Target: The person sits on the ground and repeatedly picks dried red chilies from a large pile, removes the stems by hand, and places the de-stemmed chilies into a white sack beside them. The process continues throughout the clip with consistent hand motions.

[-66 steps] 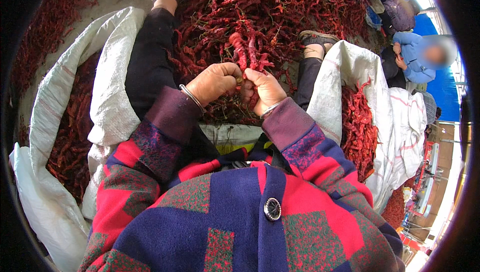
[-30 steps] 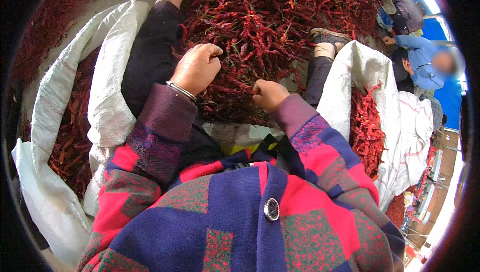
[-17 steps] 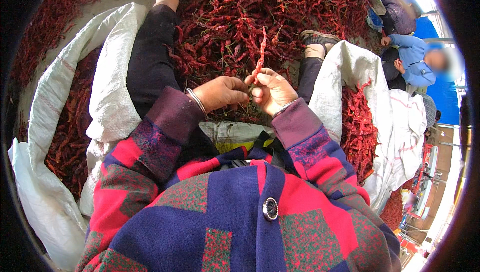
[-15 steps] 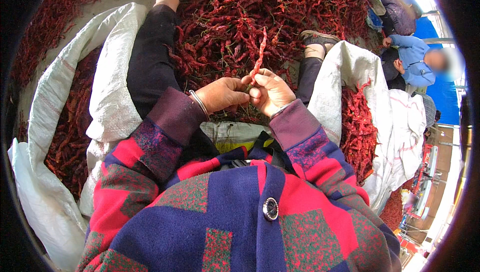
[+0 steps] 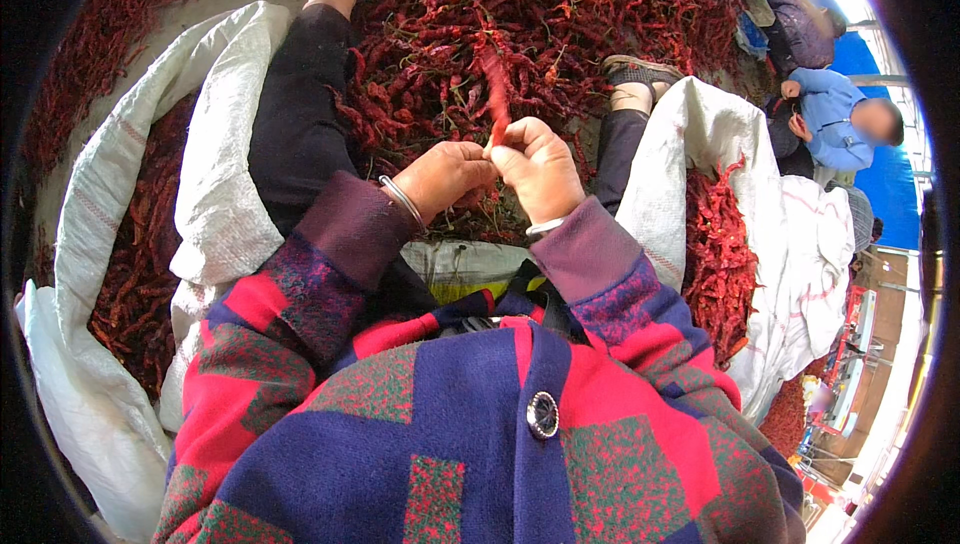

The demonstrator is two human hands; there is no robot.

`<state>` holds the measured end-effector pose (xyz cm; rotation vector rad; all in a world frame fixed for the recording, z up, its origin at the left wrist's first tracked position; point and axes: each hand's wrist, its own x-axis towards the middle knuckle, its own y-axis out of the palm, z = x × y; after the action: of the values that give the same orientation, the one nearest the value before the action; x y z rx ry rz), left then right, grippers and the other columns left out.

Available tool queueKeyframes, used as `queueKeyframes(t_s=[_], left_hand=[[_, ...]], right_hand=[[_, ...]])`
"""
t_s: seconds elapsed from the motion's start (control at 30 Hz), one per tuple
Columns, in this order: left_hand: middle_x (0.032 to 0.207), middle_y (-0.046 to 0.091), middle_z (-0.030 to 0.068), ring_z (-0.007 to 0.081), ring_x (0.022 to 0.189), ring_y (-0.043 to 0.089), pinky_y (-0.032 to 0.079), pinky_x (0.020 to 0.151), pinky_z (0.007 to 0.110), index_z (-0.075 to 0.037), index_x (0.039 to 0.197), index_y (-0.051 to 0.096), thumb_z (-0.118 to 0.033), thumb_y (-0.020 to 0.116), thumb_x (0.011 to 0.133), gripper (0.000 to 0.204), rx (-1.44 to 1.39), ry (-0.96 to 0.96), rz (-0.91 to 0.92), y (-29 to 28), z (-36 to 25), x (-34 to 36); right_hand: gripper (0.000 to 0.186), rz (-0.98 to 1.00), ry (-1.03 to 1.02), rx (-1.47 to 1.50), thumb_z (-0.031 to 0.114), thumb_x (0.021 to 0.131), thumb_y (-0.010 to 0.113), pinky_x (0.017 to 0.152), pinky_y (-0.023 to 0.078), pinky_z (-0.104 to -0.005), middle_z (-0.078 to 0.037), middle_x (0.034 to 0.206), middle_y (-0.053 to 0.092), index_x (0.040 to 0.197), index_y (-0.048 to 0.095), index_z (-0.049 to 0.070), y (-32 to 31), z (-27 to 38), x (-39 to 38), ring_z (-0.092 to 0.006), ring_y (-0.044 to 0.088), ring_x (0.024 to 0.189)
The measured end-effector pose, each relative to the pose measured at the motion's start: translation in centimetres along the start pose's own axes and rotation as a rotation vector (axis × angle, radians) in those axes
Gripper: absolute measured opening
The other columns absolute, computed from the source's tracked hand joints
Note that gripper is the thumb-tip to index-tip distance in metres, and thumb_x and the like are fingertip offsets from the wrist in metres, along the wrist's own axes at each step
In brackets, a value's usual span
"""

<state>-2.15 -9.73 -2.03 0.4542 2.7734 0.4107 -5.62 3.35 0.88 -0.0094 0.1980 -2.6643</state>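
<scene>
A long dried red chili (image 5: 498, 99) points away from me, its far part smeared by motion. My right hand (image 5: 542, 172) is closed in a pinch round its near end. My left hand (image 5: 447, 182) is also closed, its thumb and fingertips pressed together at that same near end, touching the right fingers. A small pale bit shows between the two hands, perhaps the stem. Beyond and beneath them spreads a large heap of dried red chilies (image 5: 440, 64), lying between my outstretched legs.
An open white woven sack (image 5: 225, 164) with darker chilies (image 5: 140, 294) stands left. Another white sack (image 5: 790, 254) holds bright red chilies (image 5: 718, 264) at right. A pale sack piece (image 5: 465, 262) lies before my lap. A person in blue (image 5: 832, 119) sits far right.
The chili has shifted slightly left and nearer, and its far end now blurs. My right hand has turned and moved a little left; the left fingertips have risen to the chili's near end.
</scene>
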Motion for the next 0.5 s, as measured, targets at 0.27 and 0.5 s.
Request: queueKeyframes(t_s=[0.27, 0.5], left_hand=[[0.057, 0.045, -0.0019, 0.0057, 0.051, 0.041, 0.032, 0.047, 0.019, -0.004, 0.073, 0.053, -0.018, 0.045, 0.080, 0.017, -0.081, 0.062, 0.089, -0.5, 0.3, -0.1], [0.061, 0.051, 0.0023, 0.0077, 0.052, 0.046, 0.034, 0.047, 0.020, -0.003, 0.084, 0.052, -0.013, 0.043, 0.077, 0.015, -0.235, -0.062, 0.225, -0.4, -1.3, -1.1]], right_hand=[[0.007, 0.093, 0.207, 0.511, 0.003, 0.076, 0.046, 0.045, 0.038, -0.0180, -0.007, 0.077, 0.054, 0.083, 0.049, 0.004, -0.7, 1.7, -0.3, -0.0063, 0.044, 0.049], [0.014, 0.274, 0.448, 0.827, 0.010, 0.075, 0.051, 0.047, 0.039, -0.0199, -0.010, 0.089, 0.055, 0.089, 0.051, 0.009, -2.3, 1.3, -0.3, -0.0076, 0.045, 0.051]])
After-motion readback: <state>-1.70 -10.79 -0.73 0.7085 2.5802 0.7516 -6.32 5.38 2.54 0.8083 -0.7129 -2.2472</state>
